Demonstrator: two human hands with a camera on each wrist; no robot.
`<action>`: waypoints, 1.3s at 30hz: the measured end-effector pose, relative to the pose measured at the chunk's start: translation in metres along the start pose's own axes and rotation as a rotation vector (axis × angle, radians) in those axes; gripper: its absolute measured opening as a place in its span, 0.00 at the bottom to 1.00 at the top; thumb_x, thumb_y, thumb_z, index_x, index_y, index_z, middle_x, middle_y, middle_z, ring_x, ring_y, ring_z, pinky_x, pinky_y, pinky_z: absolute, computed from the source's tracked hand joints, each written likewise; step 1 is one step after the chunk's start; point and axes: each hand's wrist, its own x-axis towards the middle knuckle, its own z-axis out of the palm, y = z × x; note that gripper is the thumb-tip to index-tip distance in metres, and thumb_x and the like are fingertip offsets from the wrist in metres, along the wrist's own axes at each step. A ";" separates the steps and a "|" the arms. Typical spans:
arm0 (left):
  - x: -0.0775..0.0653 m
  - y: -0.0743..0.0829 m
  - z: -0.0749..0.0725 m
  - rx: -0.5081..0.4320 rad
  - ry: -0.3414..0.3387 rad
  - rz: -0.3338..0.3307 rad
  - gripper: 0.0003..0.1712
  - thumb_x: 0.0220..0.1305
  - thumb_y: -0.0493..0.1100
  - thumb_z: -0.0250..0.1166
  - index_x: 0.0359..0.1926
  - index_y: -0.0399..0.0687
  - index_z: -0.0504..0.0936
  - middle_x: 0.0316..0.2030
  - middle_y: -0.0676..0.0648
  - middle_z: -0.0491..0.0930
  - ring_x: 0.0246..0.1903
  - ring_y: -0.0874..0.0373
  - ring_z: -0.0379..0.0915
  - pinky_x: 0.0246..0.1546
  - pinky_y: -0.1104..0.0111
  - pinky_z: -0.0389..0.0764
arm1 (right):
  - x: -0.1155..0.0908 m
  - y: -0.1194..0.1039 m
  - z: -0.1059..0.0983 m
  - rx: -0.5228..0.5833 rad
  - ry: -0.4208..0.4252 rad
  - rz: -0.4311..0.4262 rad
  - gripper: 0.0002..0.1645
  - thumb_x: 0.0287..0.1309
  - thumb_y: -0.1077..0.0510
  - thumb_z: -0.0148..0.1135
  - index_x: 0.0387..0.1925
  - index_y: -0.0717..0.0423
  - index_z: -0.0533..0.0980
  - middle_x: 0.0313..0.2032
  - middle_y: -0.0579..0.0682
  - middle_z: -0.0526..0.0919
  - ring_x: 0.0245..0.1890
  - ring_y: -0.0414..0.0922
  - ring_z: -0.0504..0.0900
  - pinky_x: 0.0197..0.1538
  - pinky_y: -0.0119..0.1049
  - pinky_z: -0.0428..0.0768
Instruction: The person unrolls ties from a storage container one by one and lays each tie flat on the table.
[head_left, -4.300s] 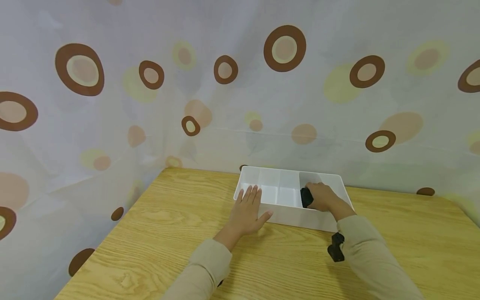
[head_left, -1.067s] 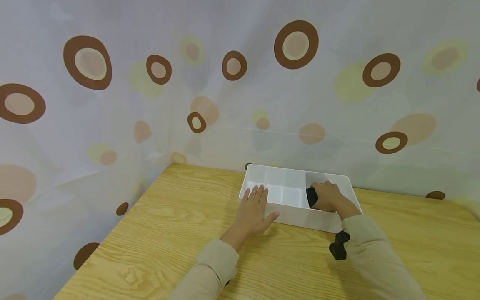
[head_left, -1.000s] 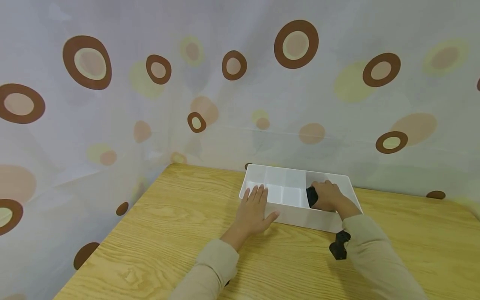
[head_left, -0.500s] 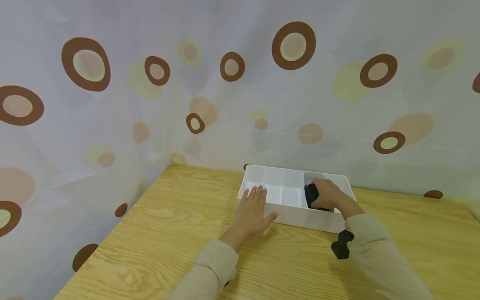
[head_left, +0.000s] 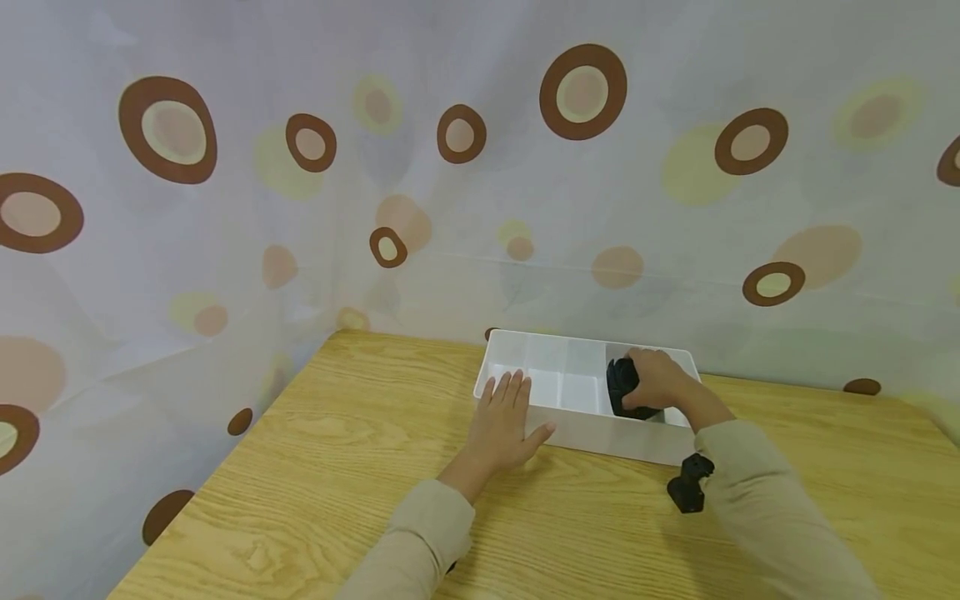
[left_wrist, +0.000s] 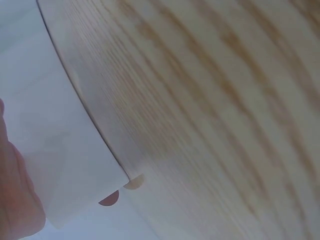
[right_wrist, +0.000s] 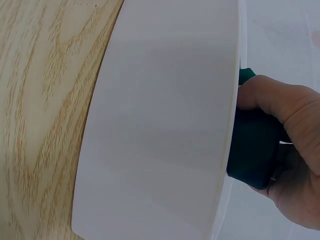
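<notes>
A white divided box (head_left: 600, 432) stands lengthwise on the wooden table, close to the back. My left hand (head_left: 498, 429) lies with straight fingers over its front left rim, thumb along the front wall. In the right compartment my right hand (head_left: 662, 382) grips a black object (head_left: 621, 388) with several rounded lobes on top. In the right wrist view this black object (right_wrist: 252, 147) looks smooth and blocky with a green tint, pinched between thumb and fingers and rising past the rim. Its lower part is hidden behind the box wall, and its exact kind I cannot tell.
The box's left compartments (head_left: 581, 392) show bare white floors. A black camera mount (head_left: 687, 487) hangs below the right sleeve, over the table. Behind the wooden table (head_left: 315, 467) hangs a pale sheet (head_left: 480, 217) printed with brown and yellow circles, which also runs along the left side.
My right hand has come up and slightly to the right within the compartment, and more of the black object shows in its grip. The left hand keeps its place on the rim.
</notes>
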 end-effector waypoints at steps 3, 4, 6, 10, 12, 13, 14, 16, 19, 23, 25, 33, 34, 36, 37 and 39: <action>0.000 0.000 0.000 -0.007 0.001 0.001 0.44 0.66 0.67 0.39 0.71 0.40 0.51 0.71 0.43 0.51 0.71 0.49 0.44 0.71 0.57 0.45 | -0.002 -0.002 -0.004 -0.002 -0.005 0.005 0.37 0.39 0.58 0.67 0.49 0.77 0.67 0.40 0.67 0.77 0.36 0.55 0.75 0.39 0.47 0.76; -0.001 0.000 -0.001 -0.011 0.000 0.000 0.44 0.66 0.67 0.39 0.71 0.40 0.51 0.71 0.43 0.51 0.71 0.49 0.44 0.71 0.57 0.44 | -0.003 -0.003 -0.005 -0.001 -0.007 0.011 0.37 0.39 0.57 0.67 0.50 0.76 0.67 0.41 0.67 0.77 0.36 0.55 0.76 0.40 0.48 0.77; -0.001 0.000 -0.001 -0.018 -0.005 -0.002 0.45 0.66 0.67 0.39 0.71 0.40 0.51 0.71 0.43 0.51 0.72 0.49 0.44 0.71 0.57 0.44 | -0.004 -0.005 -0.008 0.001 -0.008 0.023 0.38 0.39 0.57 0.68 0.50 0.76 0.67 0.41 0.67 0.77 0.37 0.55 0.76 0.41 0.48 0.77; 0.000 0.000 -0.002 -0.020 -0.016 -0.004 0.46 0.65 0.68 0.40 0.71 0.40 0.51 0.71 0.43 0.50 0.72 0.49 0.44 0.71 0.57 0.44 | -0.004 -0.008 -0.013 -0.005 -0.002 0.052 0.39 0.39 0.55 0.68 0.51 0.77 0.67 0.40 0.67 0.77 0.36 0.56 0.75 0.41 0.48 0.77; 0.000 0.001 -0.002 -0.016 -0.018 -0.005 0.46 0.65 0.68 0.40 0.71 0.40 0.51 0.71 0.43 0.50 0.72 0.50 0.44 0.71 0.57 0.44 | -0.004 -0.007 -0.015 -0.004 -0.002 0.067 0.41 0.39 0.55 0.67 0.52 0.78 0.66 0.41 0.68 0.77 0.37 0.56 0.75 0.41 0.49 0.77; 0.000 0.001 -0.001 -0.013 -0.017 -0.005 0.46 0.65 0.69 0.41 0.71 0.39 0.51 0.71 0.43 0.50 0.72 0.50 0.44 0.71 0.57 0.44 | -0.004 -0.007 -0.016 -0.001 -0.004 0.074 0.42 0.39 0.55 0.67 0.53 0.78 0.65 0.42 0.68 0.76 0.37 0.57 0.75 0.42 0.49 0.77; 0.000 0.001 -0.001 -0.013 -0.015 -0.005 0.47 0.65 0.69 0.41 0.71 0.39 0.51 0.71 0.43 0.51 0.72 0.50 0.44 0.71 0.57 0.44 | -0.004 -0.008 -0.017 0.000 -0.007 0.081 0.42 0.39 0.55 0.67 0.53 0.78 0.65 0.42 0.69 0.76 0.38 0.57 0.75 0.42 0.50 0.77; 0.000 0.001 -0.001 -0.011 -0.012 -0.006 0.47 0.65 0.69 0.41 0.71 0.39 0.51 0.71 0.43 0.51 0.72 0.50 0.44 0.71 0.57 0.45 | -0.003 -0.008 -0.018 0.012 -0.014 0.096 0.43 0.40 0.55 0.67 0.54 0.78 0.64 0.44 0.70 0.75 0.40 0.58 0.75 0.45 0.51 0.77; 0.000 0.001 0.000 -0.011 -0.011 -0.009 0.47 0.65 0.69 0.41 0.71 0.39 0.51 0.71 0.43 0.51 0.72 0.50 0.44 0.71 0.57 0.44 | -0.004 -0.008 -0.020 0.035 -0.021 0.113 0.44 0.42 0.55 0.67 0.56 0.78 0.62 0.48 0.71 0.74 0.43 0.60 0.74 0.48 0.54 0.76; 0.000 0.001 0.000 -0.002 -0.004 -0.009 0.47 0.64 0.69 0.41 0.71 0.40 0.51 0.71 0.43 0.51 0.72 0.50 0.44 0.71 0.57 0.44 | -0.009 -0.006 -0.022 0.068 0.005 0.096 0.45 0.42 0.54 0.67 0.56 0.80 0.61 0.49 0.74 0.72 0.45 0.62 0.74 0.50 0.56 0.74; 0.001 0.001 0.000 0.003 -0.001 -0.006 0.47 0.64 0.69 0.41 0.71 0.40 0.51 0.71 0.43 0.51 0.71 0.49 0.45 0.71 0.57 0.45 | -0.011 -0.004 -0.023 0.088 0.029 0.080 0.45 0.43 0.54 0.67 0.56 0.81 0.61 0.49 0.74 0.72 0.45 0.63 0.74 0.50 0.56 0.74; 0.000 0.001 0.000 0.010 0.014 0.001 0.46 0.65 0.69 0.41 0.70 0.39 0.52 0.71 0.43 0.52 0.71 0.49 0.46 0.70 0.57 0.47 | -0.018 0.001 -0.023 0.166 0.081 0.084 0.43 0.44 0.53 0.67 0.55 0.79 0.62 0.49 0.74 0.73 0.45 0.64 0.74 0.48 0.55 0.75; 0.000 0.001 0.000 0.006 0.015 0.000 0.46 0.64 0.69 0.41 0.70 0.39 0.52 0.71 0.43 0.52 0.71 0.49 0.46 0.71 0.57 0.47 | -0.019 0.002 -0.023 0.178 0.085 0.094 0.43 0.45 0.53 0.67 0.55 0.78 0.62 0.49 0.74 0.72 0.45 0.64 0.74 0.48 0.55 0.75; 0.000 0.001 0.001 -0.004 0.015 0.000 0.47 0.64 0.69 0.41 0.70 0.39 0.52 0.71 0.42 0.52 0.71 0.49 0.46 0.71 0.57 0.46 | -0.022 0.001 -0.022 0.209 0.091 0.115 0.43 0.46 0.52 0.67 0.56 0.77 0.61 0.50 0.74 0.72 0.46 0.64 0.73 0.48 0.55 0.75; 0.001 0.001 0.001 -0.009 0.014 0.001 0.47 0.64 0.69 0.41 0.70 0.39 0.52 0.71 0.42 0.52 0.71 0.49 0.46 0.71 0.57 0.46 | -0.024 0.001 -0.022 0.224 0.098 0.125 0.44 0.46 0.52 0.66 0.56 0.77 0.61 0.50 0.74 0.71 0.46 0.64 0.73 0.49 0.56 0.75; 0.001 0.001 0.001 -0.022 0.011 0.001 0.47 0.64 0.69 0.41 0.70 0.39 0.52 0.71 0.42 0.52 0.71 0.49 0.45 0.71 0.57 0.45 | -0.027 0.001 -0.021 0.247 0.115 0.141 0.44 0.47 0.51 0.66 0.57 0.77 0.60 0.51 0.75 0.70 0.47 0.65 0.72 0.49 0.57 0.75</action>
